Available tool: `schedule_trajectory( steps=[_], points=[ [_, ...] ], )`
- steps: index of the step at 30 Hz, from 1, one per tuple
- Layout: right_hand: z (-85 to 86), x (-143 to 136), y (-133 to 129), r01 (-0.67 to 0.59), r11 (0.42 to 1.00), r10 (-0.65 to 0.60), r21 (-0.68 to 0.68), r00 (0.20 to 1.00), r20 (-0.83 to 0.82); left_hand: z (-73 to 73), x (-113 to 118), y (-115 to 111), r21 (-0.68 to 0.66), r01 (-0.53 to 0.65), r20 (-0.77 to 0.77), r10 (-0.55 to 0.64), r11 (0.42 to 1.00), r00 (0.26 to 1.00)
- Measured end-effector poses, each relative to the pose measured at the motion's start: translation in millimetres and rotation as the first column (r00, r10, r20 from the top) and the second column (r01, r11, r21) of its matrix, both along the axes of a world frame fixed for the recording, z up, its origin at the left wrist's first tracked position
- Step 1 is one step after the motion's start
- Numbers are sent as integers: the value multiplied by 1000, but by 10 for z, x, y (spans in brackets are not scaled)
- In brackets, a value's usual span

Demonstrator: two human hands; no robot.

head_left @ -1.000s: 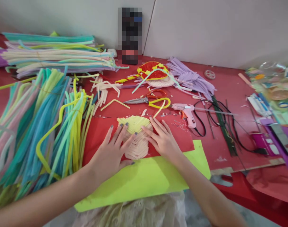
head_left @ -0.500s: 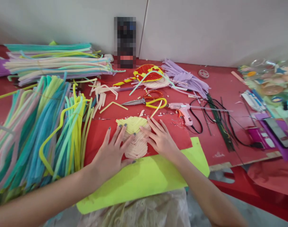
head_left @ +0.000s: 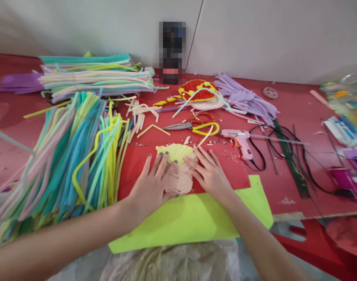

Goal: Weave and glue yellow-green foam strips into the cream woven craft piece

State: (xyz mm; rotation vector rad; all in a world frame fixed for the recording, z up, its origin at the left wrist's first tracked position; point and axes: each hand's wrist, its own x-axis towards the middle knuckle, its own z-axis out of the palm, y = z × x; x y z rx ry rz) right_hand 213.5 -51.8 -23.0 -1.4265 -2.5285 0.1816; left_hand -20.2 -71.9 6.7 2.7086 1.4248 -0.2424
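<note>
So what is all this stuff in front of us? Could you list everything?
Ridged fuzzy piece: one, pale yellow and cream, under both hands
Red sheet: one, beneath the piece
Lime sheet: one, near edge
Scissors: one pair, grey, yellow and red handles, centre
Glue gun: one, pink, right of scissors
Fuzzy sticks: too many to count, mixed colours, mostly left
Lilac bundle: one, back
Looped ornament: one, red and yellow, back
Small roll: one, pale, back right
Table: one, red
Wall: pale, behind
Blurred upright object: one, dark, by wall
Far-right clutter: mixed, uncountable
Left hand, right hand: fingers spread, on the piece
</note>
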Motion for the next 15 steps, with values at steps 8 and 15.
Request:
schedule_trajectory(
  steps=[8,15],
  points=[
    [2,-11,-5,-2,1000,1,22,999,35,287,292,95,-129,36,-273,-70,991,960],
    [19,-11,4,11,1000,-11,7,1000,0,9,204,-30,81,-28,-60,33,996,998]
  ],
)
